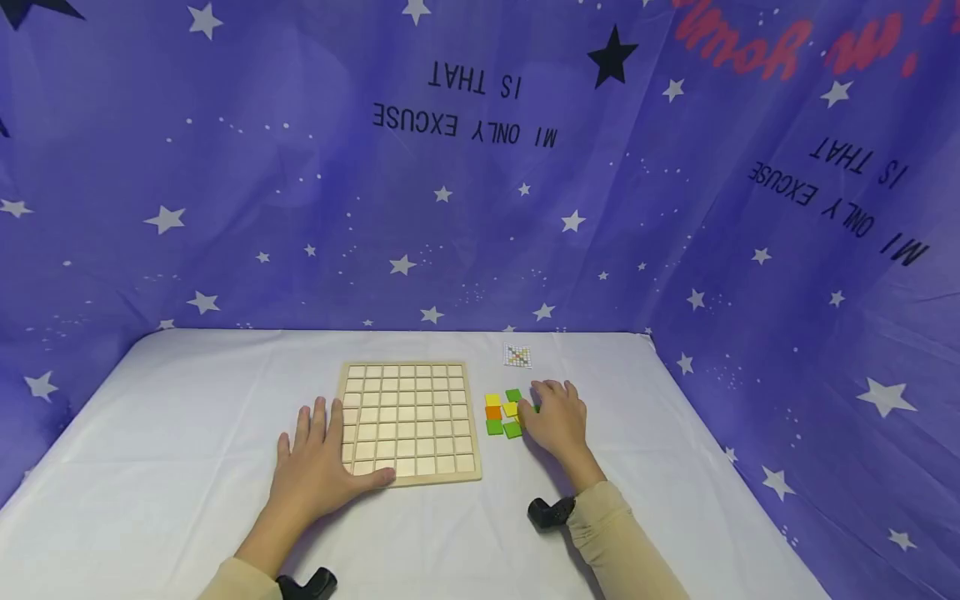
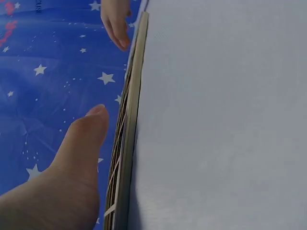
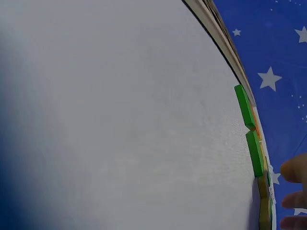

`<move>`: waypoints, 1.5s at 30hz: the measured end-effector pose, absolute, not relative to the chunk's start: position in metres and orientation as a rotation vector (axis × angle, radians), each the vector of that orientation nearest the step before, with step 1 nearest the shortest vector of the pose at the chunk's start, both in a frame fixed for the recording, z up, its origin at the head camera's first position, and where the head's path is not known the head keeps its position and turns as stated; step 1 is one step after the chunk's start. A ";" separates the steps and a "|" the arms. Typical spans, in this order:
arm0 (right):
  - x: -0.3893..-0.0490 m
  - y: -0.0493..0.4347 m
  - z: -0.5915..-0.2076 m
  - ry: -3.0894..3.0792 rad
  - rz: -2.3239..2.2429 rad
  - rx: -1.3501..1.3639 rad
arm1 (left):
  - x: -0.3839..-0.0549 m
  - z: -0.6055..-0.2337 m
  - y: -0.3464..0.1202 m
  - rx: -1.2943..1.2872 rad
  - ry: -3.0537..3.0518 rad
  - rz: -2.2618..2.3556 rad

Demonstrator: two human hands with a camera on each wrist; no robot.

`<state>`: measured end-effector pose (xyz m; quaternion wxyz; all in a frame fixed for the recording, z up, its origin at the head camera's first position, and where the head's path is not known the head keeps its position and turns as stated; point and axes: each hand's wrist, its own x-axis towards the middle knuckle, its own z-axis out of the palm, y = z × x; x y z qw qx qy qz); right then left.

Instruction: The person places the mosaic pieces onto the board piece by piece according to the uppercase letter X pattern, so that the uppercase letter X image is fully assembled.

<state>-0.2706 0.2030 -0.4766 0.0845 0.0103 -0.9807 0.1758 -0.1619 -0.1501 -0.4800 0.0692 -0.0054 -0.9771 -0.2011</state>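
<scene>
A square wooden grid board (image 1: 406,424) lies on the white table. My left hand (image 1: 311,471) rests at its near left corner, fingers straight along the left edge and thumb lying over the front rim. To the right of the board is a small group of coloured tiles: an orange tile (image 1: 492,412), a yellow tile (image 1: 492,400), and several green ones, such as the green tile (image 3: 254,153). My right hand (image 1: 557,421) is over the right side of this group, fingers loosely bent and spread, partly hiding some tiles. In the right wrist view its fingertips (image 3: 292,168) show apart, with nothing between them.
A small printed card (image 1: 517,356) with a coloured grid pattern lies behind the tiles near the table's far edge. White cloth (image 1: 660,517) covers the table. A purple star-patterned curtain (image 1: 480,208) stands behind and along the right side. Black wrist mounts (image 1: 551,512) sit at both cuffs.
</scene>
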 end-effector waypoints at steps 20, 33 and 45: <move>-0.299 0.185 -0.470 -2.911 0.495 -0.045 | -0.165 -0.502 -0.152 -0.085 -2.919 -0.646; -0.300 0.178 -0.457 -2.999 0.456 -0.023 | -0.163 -0.501 -0.154 -0.066 -2.910 -0.664; -0.305 0.167 -0.460 -3.036 0.470 0.015 | -0.162 -0.506 -0.158 -0.059 -2.908 -0.681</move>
